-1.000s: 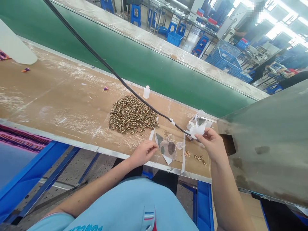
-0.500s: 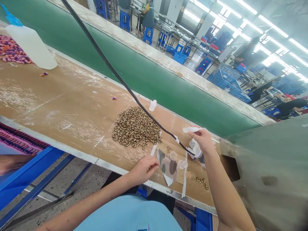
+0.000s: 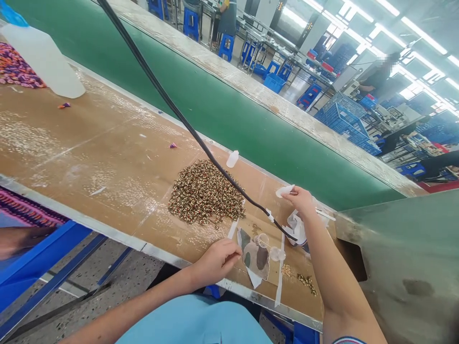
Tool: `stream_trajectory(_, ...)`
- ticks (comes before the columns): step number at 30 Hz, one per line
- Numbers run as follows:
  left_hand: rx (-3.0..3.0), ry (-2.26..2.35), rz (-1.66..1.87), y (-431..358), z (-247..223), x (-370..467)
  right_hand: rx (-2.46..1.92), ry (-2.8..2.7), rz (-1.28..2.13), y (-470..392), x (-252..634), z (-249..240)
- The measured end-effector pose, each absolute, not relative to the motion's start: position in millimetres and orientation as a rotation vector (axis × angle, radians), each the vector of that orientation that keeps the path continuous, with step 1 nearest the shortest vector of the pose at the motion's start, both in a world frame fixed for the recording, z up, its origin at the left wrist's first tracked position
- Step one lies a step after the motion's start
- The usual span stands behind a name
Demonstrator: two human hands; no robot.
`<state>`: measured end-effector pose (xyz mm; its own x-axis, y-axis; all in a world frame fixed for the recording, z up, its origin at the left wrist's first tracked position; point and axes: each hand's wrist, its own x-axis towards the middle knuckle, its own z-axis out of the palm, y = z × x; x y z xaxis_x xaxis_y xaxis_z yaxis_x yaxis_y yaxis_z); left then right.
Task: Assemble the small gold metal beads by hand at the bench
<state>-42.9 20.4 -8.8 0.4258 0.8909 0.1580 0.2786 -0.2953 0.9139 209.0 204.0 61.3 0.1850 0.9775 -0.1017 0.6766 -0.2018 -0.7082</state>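
My left hand (image 3: 219, 260) rests near the table's front edge, fingers curled and pinched together; what they hold, if anything, is too small to make out. To its right lies a patterned scrap sheet (image 3: 255, 255) with small clear round dishes (image 3: 277, 253) on and beside it. My right hand (image 3: 299, 198) reaches to the far side, pinching a white piece (image 3: 285, 191) between thumb and fingers. Beneath the right wrist is crumpled white wrapping (image 3: 297, 227), partly hidden by the forearm. A large heap of small patterned pieces (image 3: 206, 193) sits left of the hands.
A black cable (image 3: 161, 93) hangs across the view. Beyond the heap stands a small white bottle (image 3: 233, 158). A large white jug (image 3: 46, 62) is at the far left. Small pieces (image 3: 306, 284) lie near the front right, beside a metal panel (image 3: 412, 258). People work in the background.
The view has shifted slightly. The white piece in my right hand looks shorter and more bunched. My left hand keeps its pinched shape beside the sheet.
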Motion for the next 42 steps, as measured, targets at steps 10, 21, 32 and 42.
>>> stream_trajectory(10,1.824,1.017,0.872,20,-10,-42,-2.101,-1.621,0.537,228,208,48)
stream_trajectory(21,1.847,1.031,0.887,19,-10,-42,-1.861,-1.561,0.423,177,221,76)
stream_trajectory(32,1.919,1.092,0.843,18,-6,-44,-1.918,-1.248,0.351,-14,278,57)
stream_trajectory(42,1.988,1.178,0.832,18,-4,-39,-2.017,-1.268,0.453,-69,267,5)
